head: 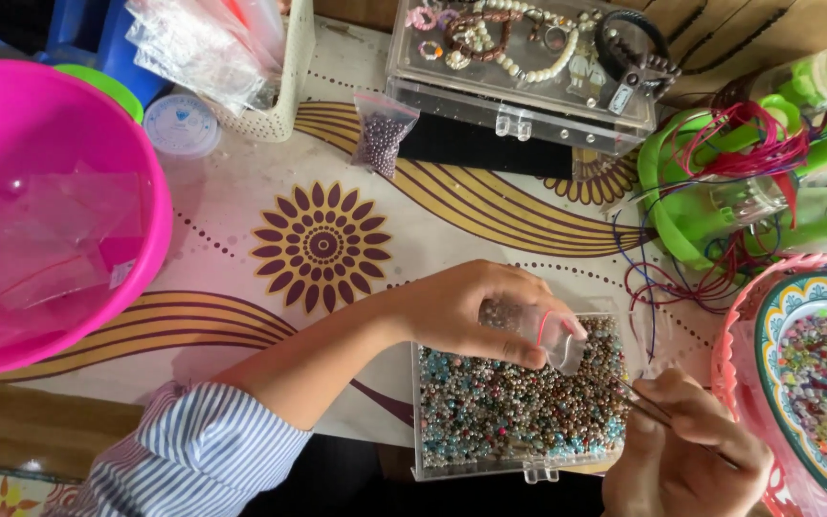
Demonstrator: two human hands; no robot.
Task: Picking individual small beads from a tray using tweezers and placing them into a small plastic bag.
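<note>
My left hand (476, 308) holds a small clear plastic bag (552, 337) with a red strip, just above a clear box of mixed small beads (500, 412). The beads are brown, pearl and turquoise. My right hand (686, 450) is at the bottom right and grips thin metal tweezers (638, 400), whose tips point toward the bag's mouth. A striped blue and white sleeve (193, 450) covers my left forearm.
A big pink bowl (145, 258) with clear bags stands at the left. A clear jewellery case (519, 67) with bracelets sits at the back, a bag of purple beads (382, 139) beside it. Green tools and coloured cords (720, 182) lie at right, above a patterned plate of beads (820, 383).
</note>
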